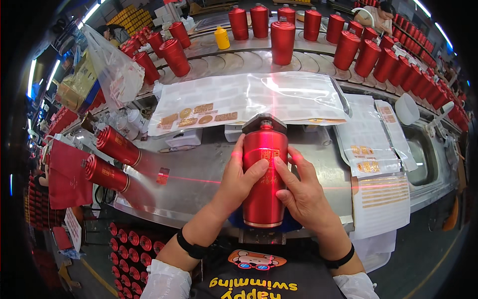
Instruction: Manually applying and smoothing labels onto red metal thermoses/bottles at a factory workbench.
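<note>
A glossy red bottle (264, 204) lies in front of me, its neck pointing away into a dark angular holder (250, 126). Gold characters mark its upper front, and red laser lines cross it. My left hand (238, 175) grips the left side, thumb pressed beside the gold mark. On the opposite side my right hand (302, 192) holds the bottle, its thumb also on the front near the characters. Some fingers of both hands are hidden around the sides. Beneath the bottle's lower end, a bit of blue material shows.
Two red bottles (107, 173) lean at the bench's left, near a small red-gold sticker (163, 176). Sheets of gold stickers (204, 117) lie ahead, more sticker sheets (368, 144) at right beside a sink (420, 154). Beyond runs a conveyor (219, 65) with red bottles and a yellow one (222, 38).
</note>
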`<state>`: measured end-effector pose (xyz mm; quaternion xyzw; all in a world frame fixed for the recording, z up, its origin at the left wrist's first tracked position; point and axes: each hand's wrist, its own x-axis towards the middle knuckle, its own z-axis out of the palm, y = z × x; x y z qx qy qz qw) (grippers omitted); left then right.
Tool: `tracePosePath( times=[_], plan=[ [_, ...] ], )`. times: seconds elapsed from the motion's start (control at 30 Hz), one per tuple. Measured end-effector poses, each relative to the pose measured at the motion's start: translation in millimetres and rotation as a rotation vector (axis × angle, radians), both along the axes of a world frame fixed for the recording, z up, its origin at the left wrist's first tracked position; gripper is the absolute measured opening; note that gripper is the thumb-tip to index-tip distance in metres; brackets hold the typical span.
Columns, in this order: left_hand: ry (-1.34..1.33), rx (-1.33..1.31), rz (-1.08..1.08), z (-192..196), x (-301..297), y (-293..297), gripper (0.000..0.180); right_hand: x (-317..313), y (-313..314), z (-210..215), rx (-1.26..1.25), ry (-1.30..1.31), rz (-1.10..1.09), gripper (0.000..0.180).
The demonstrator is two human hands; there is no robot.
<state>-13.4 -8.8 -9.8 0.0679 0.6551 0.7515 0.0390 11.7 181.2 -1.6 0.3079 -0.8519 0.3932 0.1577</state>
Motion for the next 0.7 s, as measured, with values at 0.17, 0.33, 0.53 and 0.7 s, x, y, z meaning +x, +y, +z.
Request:
tracePosePath(
  times=[0.17,0.33,0.53,0.7],
  plan=[
    [0.010,-0.013,0.028,0.9,1.4,1.5,0.089,-0.4,0.0,-0.7,0.004,0.003,-0.001,0.052],
    [0.040,-0.029,0.027,-1.7,0.2,1.8,0.087,0.9,0.7,0.2,0.006,-0.001,-0.005,0.051],
    [0.022,-0.013,0.032,-1.3,-1.4,2.6,0.087,-0.3,3.4,0.5,0.030,0.018,0.010,0.057],
    [0.043,0.000,0.011,-2.1,9.3,-2.4,0.090,-8.5,11.3,34.6,-0.048,0.061,0.012,0.050]
  ],
)
